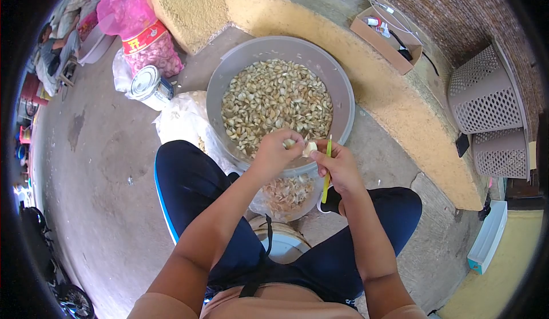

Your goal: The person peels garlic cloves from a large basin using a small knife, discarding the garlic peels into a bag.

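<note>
My right hand (338, 167) is closed around a slim yellow-green knife (327, 186), held nearly upright. Between its thumb and fingers sits a pale garlic clove (309, 149). My left hand (278, 152) is beside it with fingers pinched together at the clove's left; what they grip is mostly hidden. Both hands are over the near rim of a large grey tub (345, 98), which holds many garlic cloves (277, 98) in liquid. Below my hands, a clear plastic container (260, 205) holds loose garlic skins (287, 195).
A white plastic sack (183, 125) lies left of the tub, near a metal can (151, 87) and a pink mesh garlic bag (153, 53). A cardboard box (386, 38) rests on the curved yellow ledge (400, 127). Another person (57, 47) sits far left.
</note>
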`<state>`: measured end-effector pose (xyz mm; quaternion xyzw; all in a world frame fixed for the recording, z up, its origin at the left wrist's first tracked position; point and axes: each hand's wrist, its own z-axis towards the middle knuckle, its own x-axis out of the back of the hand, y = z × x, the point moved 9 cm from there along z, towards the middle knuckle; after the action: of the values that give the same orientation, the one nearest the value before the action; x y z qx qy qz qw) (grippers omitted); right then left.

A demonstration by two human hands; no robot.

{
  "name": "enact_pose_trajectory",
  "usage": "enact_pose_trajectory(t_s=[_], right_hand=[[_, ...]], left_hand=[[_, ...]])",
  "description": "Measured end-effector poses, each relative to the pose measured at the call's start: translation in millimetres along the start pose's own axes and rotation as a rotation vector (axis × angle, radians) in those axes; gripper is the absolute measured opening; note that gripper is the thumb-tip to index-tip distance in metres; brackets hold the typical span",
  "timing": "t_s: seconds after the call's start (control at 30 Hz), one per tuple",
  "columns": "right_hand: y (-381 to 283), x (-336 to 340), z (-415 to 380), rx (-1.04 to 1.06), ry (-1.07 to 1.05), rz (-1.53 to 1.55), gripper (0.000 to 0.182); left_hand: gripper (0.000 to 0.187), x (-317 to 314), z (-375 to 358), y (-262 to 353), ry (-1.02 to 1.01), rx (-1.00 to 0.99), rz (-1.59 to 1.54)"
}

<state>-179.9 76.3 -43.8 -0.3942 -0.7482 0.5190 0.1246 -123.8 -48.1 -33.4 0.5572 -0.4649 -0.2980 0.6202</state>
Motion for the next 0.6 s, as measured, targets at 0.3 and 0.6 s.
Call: enact_pose_trajectory(t_s=[0.3,0.6], right_hand=[[-7.2,12.3,4.0,0.113,0.176,-0.037,0.026],[-8.7,7.7,3.3,0.096,0.139,-0.025,0.024]], left_hand=[[0.02,-6.0,-3.5,5.5,-0.054,0.009,0.03],[0.018,-8.0,-2.6,-8.4,-0.098,0.122,-0.086]])
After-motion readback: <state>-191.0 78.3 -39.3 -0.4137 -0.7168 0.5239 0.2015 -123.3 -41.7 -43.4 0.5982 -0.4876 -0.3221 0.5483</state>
